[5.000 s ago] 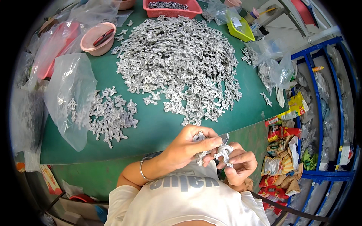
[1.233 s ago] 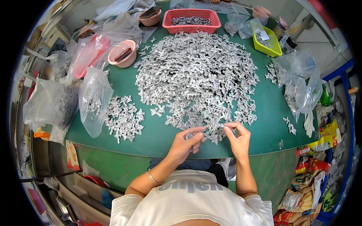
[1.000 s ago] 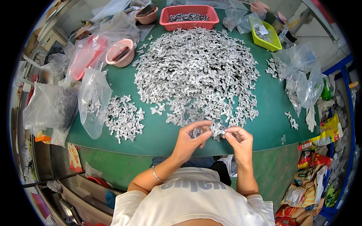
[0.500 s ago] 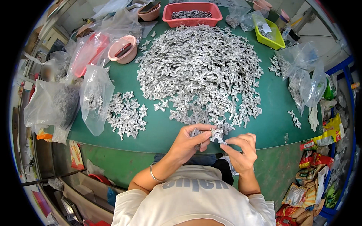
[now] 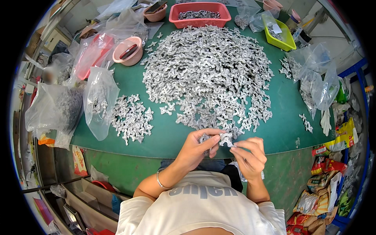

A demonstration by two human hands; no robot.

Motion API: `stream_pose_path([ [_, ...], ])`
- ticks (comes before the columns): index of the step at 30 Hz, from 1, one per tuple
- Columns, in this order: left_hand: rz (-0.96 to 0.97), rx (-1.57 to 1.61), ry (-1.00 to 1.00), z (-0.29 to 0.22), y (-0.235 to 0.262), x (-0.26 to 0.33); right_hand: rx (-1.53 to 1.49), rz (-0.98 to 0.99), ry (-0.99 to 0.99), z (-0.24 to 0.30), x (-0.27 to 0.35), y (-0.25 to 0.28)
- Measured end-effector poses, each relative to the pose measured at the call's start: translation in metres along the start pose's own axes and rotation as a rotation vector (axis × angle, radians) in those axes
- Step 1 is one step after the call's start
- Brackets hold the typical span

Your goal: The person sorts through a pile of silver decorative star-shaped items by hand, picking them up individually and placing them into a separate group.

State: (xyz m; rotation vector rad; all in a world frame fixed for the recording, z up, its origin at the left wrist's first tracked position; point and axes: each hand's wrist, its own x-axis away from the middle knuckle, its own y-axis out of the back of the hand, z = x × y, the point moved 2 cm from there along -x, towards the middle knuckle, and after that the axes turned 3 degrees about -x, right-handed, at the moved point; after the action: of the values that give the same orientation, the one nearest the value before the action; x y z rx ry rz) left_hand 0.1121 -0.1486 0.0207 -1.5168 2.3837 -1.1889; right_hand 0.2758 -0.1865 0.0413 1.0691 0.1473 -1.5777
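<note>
Near the table's front edge, my left hand (image 5: 200, 143) pinches a small silver-grey metal casting (image 5: 226, 139) between thumb and forefinger. More of these pieces (image 5: 204, 138) are tucked into the same palm. My right hand (image 5: 250, 156) is closed at the casting's lower right arm, thumb and fingertips touching it. Just beyond the hands spreads a large heap of like castings (image 5: 207, 70). To the left lies a smaller pile of castings (image 5: 132, 119).
A red basket (image 5: 199, 23) of small parts stands at the far edge. A pink bowl (image 5: 128, 58) and clear plastic bags (image 5: 100, 103) are at left. On the right are a yellow-green basket (image 5: 288, 41), more bags (image 5: 319, 86) and a white glove (image 5: 325, 123).
The casting has tilted and shifted slightly between my fingers. My right fingers have moved up a little along its lower right arm. The piles look the same.
</note>
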Motion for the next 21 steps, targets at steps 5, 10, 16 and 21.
stream_pose_path([
  [5, -0.108, -0.056, -0.029, 0.012, 0.022, 0.001, -0.01, 0.01, -0.021, -0.013, 0.009, -0.02],
  [10, -0.203, -0.09, -0.044, 0.021, 0.045, 0.005, -0.031, 0.061, -0.013, -0.018, 0.016, -0.042],
  [16, -0.282, -0.098, -0.053, 0.025, 0.056, 0.006, -0.198, 0.098, -0.216, -0.017, 0.01, -0.052],
  [21, -0.276, -0.152, -0.07, 0.023, 0.056, 0.006, -0.217, 0.192, -0.236, -0.018, 0.014, -0.056],
])
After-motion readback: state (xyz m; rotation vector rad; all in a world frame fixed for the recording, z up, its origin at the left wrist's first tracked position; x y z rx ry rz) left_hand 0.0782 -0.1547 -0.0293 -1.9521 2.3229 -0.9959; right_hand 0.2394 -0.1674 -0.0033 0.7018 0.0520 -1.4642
